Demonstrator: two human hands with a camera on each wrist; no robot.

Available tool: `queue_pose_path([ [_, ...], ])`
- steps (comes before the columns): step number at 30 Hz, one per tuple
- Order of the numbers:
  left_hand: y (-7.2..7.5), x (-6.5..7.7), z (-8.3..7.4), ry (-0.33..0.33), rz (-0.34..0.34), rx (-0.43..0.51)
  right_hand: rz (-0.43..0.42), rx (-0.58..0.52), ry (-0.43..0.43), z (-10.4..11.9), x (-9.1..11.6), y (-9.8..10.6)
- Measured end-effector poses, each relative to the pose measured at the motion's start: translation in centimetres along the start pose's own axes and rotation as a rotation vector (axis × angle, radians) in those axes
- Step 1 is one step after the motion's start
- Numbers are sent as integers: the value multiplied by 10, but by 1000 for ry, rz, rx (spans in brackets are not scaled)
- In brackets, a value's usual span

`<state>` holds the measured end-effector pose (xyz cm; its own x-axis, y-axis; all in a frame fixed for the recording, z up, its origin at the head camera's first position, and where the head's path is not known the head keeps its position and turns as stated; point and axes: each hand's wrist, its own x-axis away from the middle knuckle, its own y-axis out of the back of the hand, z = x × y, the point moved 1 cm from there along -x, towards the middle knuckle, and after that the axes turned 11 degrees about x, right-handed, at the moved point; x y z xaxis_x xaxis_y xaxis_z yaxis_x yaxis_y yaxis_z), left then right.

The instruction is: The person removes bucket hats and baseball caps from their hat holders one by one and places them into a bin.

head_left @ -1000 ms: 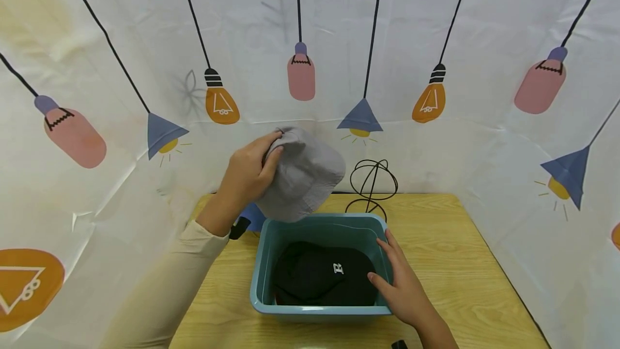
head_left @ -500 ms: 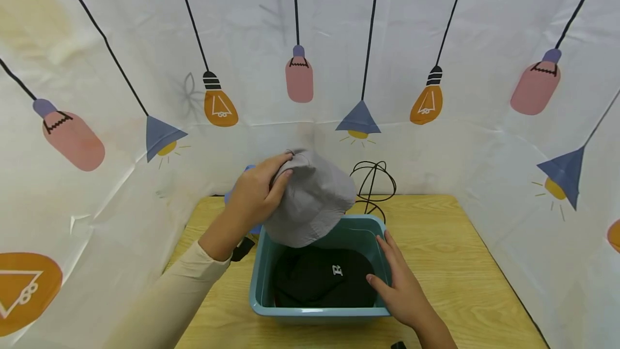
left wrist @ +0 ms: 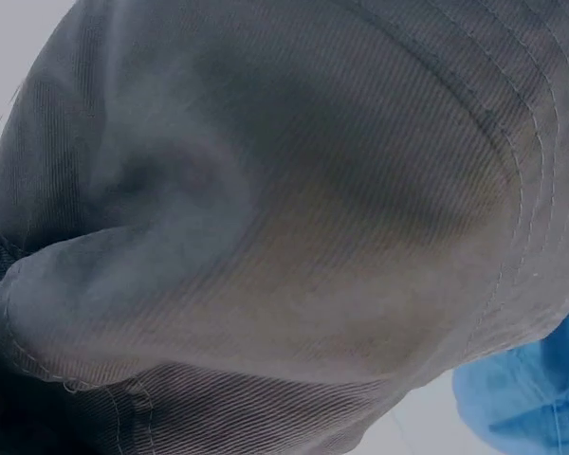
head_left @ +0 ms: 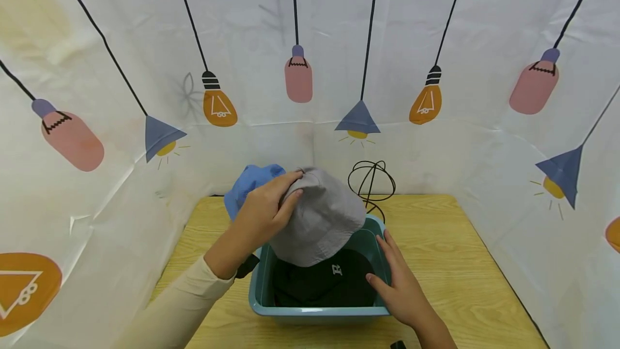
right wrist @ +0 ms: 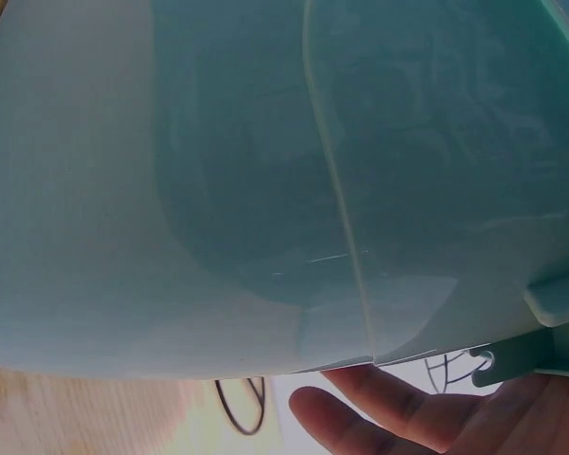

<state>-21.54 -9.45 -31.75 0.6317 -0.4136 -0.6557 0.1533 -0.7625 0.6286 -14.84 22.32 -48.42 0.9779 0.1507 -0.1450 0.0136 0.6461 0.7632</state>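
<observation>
My left hand (head_left: 263, 209) pinches a grey bucket hat (head_left: 322, 220) by its edge, thumb on the near side. The hat hangs over the far left part of a teal plastic bin (head_left: 319, 311) and hides some of its inside. Its stitched brim and creased cloth fill most of the left wrist view. Inside the bin lies a black cap (head_left: 315, 287) with a white letter on the front. My right hand (head_left: 402, 284) rests at the bin's right rim, fingers spread and nearly straight. In the right wrist view its fingers (right wrist: 398, 408) show beside the bin wall (right wrist: 247, 237).
A blue hat (head_left: 252, 182) sits behind my left hand on the wooden table (head_left: 426, 246). Beyond the bin stands a black wire frame (head_left: 372, 182). A white sheet (head_left: 271, 101) printed with lamps surrounds the table on its far side and flanks.
My left hand has brought the grey bucket hat down and to the right, over the bin. More of the blue hat shows behind it. The right hand stays at the rim.
</observation>
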Motion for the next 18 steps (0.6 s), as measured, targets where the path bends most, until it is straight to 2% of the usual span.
queue_pose_path([
  [10,-19,14,-4,-51,50,-31,1,-7,-2,0,-1,0],
  [18,-36,30,-7,-35,108,-22,-10,-13,13,-1,-2,0],
])
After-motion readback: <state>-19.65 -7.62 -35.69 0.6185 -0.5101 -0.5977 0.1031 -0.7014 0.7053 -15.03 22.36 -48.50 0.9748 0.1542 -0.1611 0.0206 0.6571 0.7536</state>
